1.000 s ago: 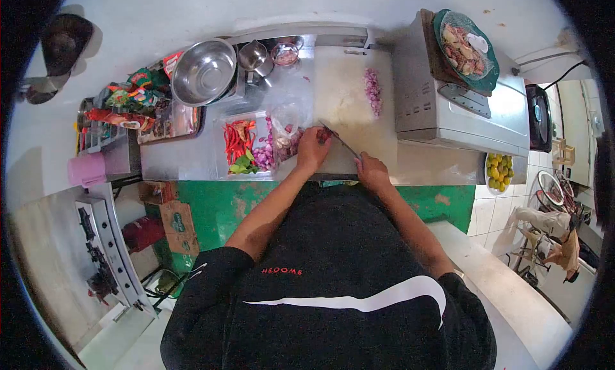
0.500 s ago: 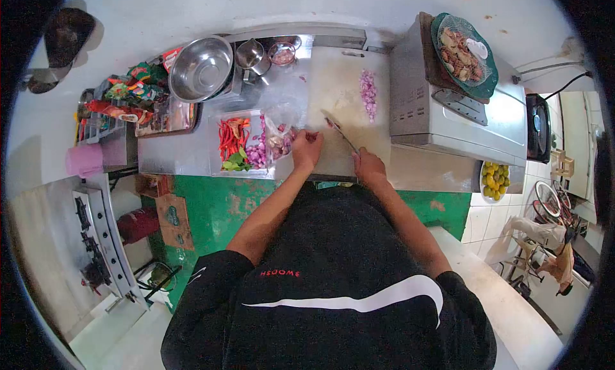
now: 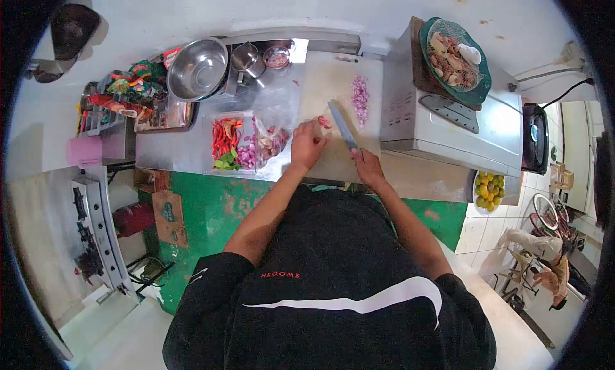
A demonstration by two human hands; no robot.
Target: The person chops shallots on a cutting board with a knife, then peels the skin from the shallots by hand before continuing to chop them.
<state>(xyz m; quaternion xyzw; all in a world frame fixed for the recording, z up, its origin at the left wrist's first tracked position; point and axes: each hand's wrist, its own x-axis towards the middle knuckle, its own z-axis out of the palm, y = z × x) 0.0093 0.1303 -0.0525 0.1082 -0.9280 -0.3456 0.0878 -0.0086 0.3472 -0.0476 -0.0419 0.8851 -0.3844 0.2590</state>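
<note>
My right hand (image 3: 369, 167) is closed round the handle of a kitchen knife (image 3: 344, 125), its blade pointing away over the pale cutting board (image 3: 336, 82). On the board's left part is my left hand (image 3: 307, 144), thumb and fingers apart. A small reddish shallot piece (image 3: 325, 122) lies just beyond its fingertips; whether they touch it is hard to see. Chopped shallots (image 3: 360, 101) form a long pile at the board's right side. Left of my left hand sit a clear plastic bag (image 3: 271, 139) of shallots and a tray with red chillies (image 3: 225, 137), green leaves (image 3: 227, 160) and peeled shallots (image 3: 246, 155).
A steel bowl (image 3: 197, 69), a metal cup (image 3: 246, 58) and a small glass bowl (image 3: 277, 57) stand at the back. An oven (image 3: 442, 126) borders the board on the right, carrying a green plate (image 3: 485, 82) of food. A plate holds green-yellow citrus fruits (image 3: 490, 189).
My left hand has opened a little and a shallot piece now shows by its fingertips. The knife has turned, its blade seen broadside and clear of that piece. The view has shifted slightly.
</note>
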